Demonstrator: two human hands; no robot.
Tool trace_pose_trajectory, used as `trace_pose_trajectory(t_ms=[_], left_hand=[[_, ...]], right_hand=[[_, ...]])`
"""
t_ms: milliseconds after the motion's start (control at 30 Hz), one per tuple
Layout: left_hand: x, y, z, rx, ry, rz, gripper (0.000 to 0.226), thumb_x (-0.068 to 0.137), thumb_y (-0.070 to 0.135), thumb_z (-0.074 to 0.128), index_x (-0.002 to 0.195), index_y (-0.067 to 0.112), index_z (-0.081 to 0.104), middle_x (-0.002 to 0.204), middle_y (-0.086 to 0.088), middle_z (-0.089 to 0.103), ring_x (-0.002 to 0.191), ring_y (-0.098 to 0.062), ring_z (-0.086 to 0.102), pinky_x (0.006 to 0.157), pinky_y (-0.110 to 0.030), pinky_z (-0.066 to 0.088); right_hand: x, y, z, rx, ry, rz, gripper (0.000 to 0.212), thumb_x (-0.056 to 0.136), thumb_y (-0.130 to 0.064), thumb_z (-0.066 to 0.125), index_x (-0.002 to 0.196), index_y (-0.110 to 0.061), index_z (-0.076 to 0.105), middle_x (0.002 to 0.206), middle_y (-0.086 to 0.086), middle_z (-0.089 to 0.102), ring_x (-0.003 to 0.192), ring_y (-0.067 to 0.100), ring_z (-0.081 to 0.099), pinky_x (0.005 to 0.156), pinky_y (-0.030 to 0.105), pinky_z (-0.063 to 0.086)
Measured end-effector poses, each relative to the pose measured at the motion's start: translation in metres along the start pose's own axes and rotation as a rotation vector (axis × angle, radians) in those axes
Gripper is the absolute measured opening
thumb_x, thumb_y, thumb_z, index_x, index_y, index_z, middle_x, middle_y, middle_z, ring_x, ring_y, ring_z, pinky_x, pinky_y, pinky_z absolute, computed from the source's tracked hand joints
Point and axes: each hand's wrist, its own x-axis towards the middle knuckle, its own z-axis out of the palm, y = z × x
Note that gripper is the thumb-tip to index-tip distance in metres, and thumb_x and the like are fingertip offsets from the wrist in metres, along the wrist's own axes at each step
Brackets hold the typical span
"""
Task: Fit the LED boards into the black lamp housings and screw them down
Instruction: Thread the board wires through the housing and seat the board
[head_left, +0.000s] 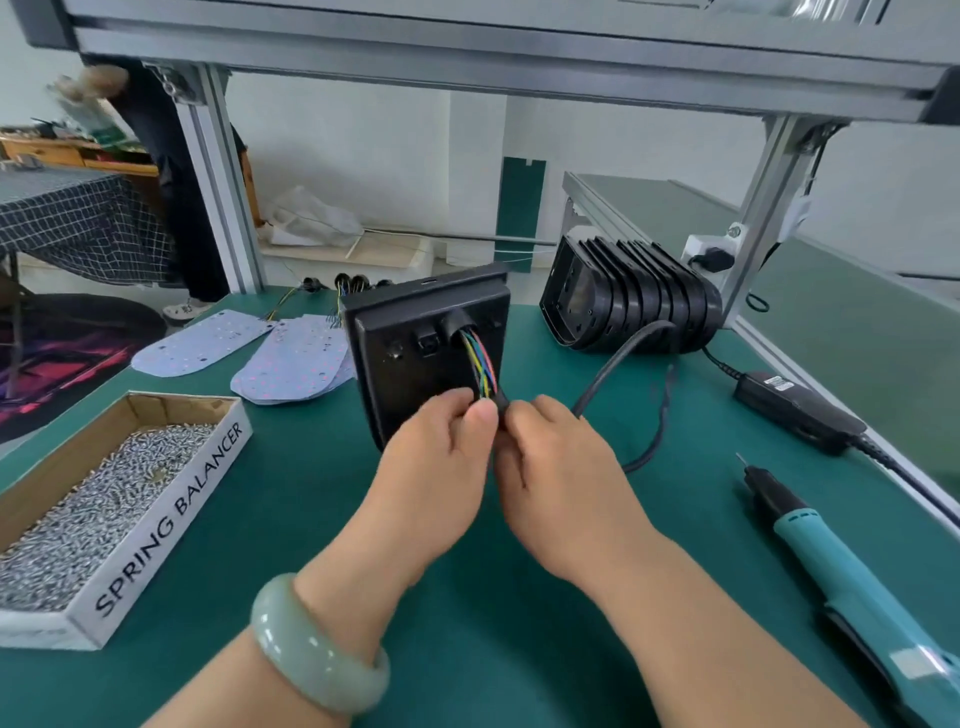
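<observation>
Screws (93, 499) are heaped in an open cardboard box (171, 514) at the left of the green bench mat (311, 493), and the words SPRING BALANCER are printed on the box's white side wall. Beyond the box, two groups of pale LED boards (202, 340) are laid flat on the mat, the nearer group (296, 364) being overlapped in a stack, with thin wires trailing from their far ends. Just right of them, one black lamp housing (410, 338) is stood on its edge on the mat, its back turned to the camera. A bundle of coloured wires (480, 364) is led out of a round port in that back and down to the hands. The left hand (441, 467), a pale green bangle (311, 644) worn at its wrist, is curled round the lower end of the bundle, thumb on top. The right hand (561, 467) is closed on the same black-sleeved end from the other side, so that the fingertips of both hands are brought together. A black cable (618, 353) is arched from behind the right hand toward a row of further black housings (639, 301) set on edge at the back right. Nearer, a black power adapter (800, 410) and a teal electric screwdriver (841, 566) are laid on the mat, well apart from the hands.
</observation>
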Motion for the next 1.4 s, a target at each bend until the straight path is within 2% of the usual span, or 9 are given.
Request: trace_pose_trajectory(t_ms=[167, 300, 467, 667, 733, 900, 1067, 1267, 1400], left_hand=[[-0.005, 0.000, 0.002, -0.173, -0.134, -0.127, 0.044, 0.096, 0.038, 0.050, 0.088, -0.002, 0.066, 0.083, -0.013, 0.066, 0.078, -0.024, 0.058, 0.088, -0.056, 0.051], [-0.003, 0.007, 0.006, -0.215, 0.104, -0.051, 0.037, 0.098, 0.029, 0.049, 0.071, 0.012, 0.067, 0.071, -0.013, 0.063, 0.070, -0.021, 0.051, 0.070, -0.037, 0.046], [-0.006, 0.021, 0.017, -0.627, 0.002, -0.213, 0.026, 0.097, 0.007, 0.045, 0.091, 0.006, 0.070, 0.083, -0.005, 0.073, 0.078, -0.013, 0.068, 0.076, -0.023, 0.055], [0.001, 0.042, 0.019, -0.840, 0.064, -0.373, 0.024, 0.093, 0.006, 0.054, 0.072, 0.007, 0.065, 0.065, -0.004, 0.071, 0.056, -0.012, 0.067, 0.059, -0.022, 0.057], [0.008, 0.049, 0.016, -0.897, 0.063, -0.412, 0.025, 0.093, 0.008, 0.056, 0.069, 0.007, 0.062, 0.061, -0.005, 0.067, 0.061, -0.018, 0.066, 0.063, -0.027, 0.057], [0.010, 0.054, 0.009, -0.785, -0.009, -0.331, 0.022, 0.098, 0.019, 0.051, 0.081, 0.009, 0.061, 0.065, -0.003, 0.068, 0.068, -0.019, 0.068, 0.068, -0.029, 0.057], [0.001, 0.045, 0.005, -0.458, -0.090, -0.266, 0.045, 0.101, 0.042, 0.036, 0.089, 0.013, 0.068, 0.088, -0.003, 0.076, 0.095, -0.024, 0.067, 0.100, -0.046, 0.047], [-0.011, 0.043, 0.020, -0.630, 0.091, -0.259, 0.047, 0.100, 0.043, 0.040, 0.075, 0.017, 0.071, 0.084, 0.000, 0.076, 0.077, -0.010, 0.071, 0.077, -0.028, 0.053], [-0.009, 0.043, 0.021, -0.737, 0.191, -0.307, 0.043, 0.101, 0.035, 0.042, 0.070, 0.015, 0.064, 0.069, -0.002, 0.073, 0.066, -0.016, 0.069, 0.066, -0.028, 0.053]], right_hand=[[-0.001, -0.003, -0.006, -0.036, -0.057, 0.052, 0.013, 0.095, -0.022, 0.044, 0.097, -0.020, 0.056, 0.082, -0.002, 0.050, 0.078, 0.028, 0.050, 0.068, 0.035, 0.038], [-0.002, -0.014, -0.010, 0.076, 0.030, 0.052, 0.033, 0.100, -0.039, 0.032, 0.112, -0.025, 0.060, 0.087, 0.001, 0.067, 0.078, 0.026, 0.058, 0.065, 0.037, 0.044], [-0.007, -0.020, -0.015, 0.078, 0.081, 0.031, 0.024, 0.099, -0.034, 0.030, 0.083, -0.022, 0.043, 0.079, 0.004, 0.062, 0.064, 0.026, 0.043, 0.057, 0.034, 0.029], [-0.002, -0.019, -0.026, 0.020, 0.125, -0.031, 0.032, 0.089, -0.035, 0.032, 0.073, -0.018, 0.054, 0.063, 0.007, 0.061, 0.056, 0.032, 0.044, 0.051, 0.033, 0.026], [0.000, -0.018, -0.029, 0.045, 0.110, -0.057, 0.032, 0.086, -0.034, 0.036, 0.068, -0.017, 0.056, 0.058, 0.007, 0.060, 0.052, 0.031, 0.043, 0.048, 0.032, 0.027], [-0.007, -0.018, -0.030, 0.157, 0.126, -0.075, 0.025, 0.083, -0.040, 0.031, 0.059, -0.031, 0.033, 0.047, -0.010, 0.035, 0.045, 0.023, 0.037, 0.044, 0.029, 0.023], [-0.011, -0.016, -0.019, 0.207, 0.134, 0.001, 0.041, 0.085, -0.043, 0.028, 0.068, -0.016, 0.054, 0.049, -0.007, 0.039, 0.048, 0.022, 0.040, 0.047, 0.037, 0.035], [-0.012, -0.019, -0.018, 0.307, 0.189, 0.137, 0.038, 0.092, -0.038, 0.032, 0.060, -0.024, 0.046, 0.053, -0.002, 0.054, 0.053, 0.025, 0.046, 0.052, 0.038, 0.039], [-0.012, -0.023, -0.017, 0.306, 0.159, 0.113, 0.036, 0.089, -0.042, 0.034, 0.054, -0.033, 0.039, 0.049, -0.006, 0.050, 0.052, 0.021, 0.045, 0.050, 0.035, 0.036]])
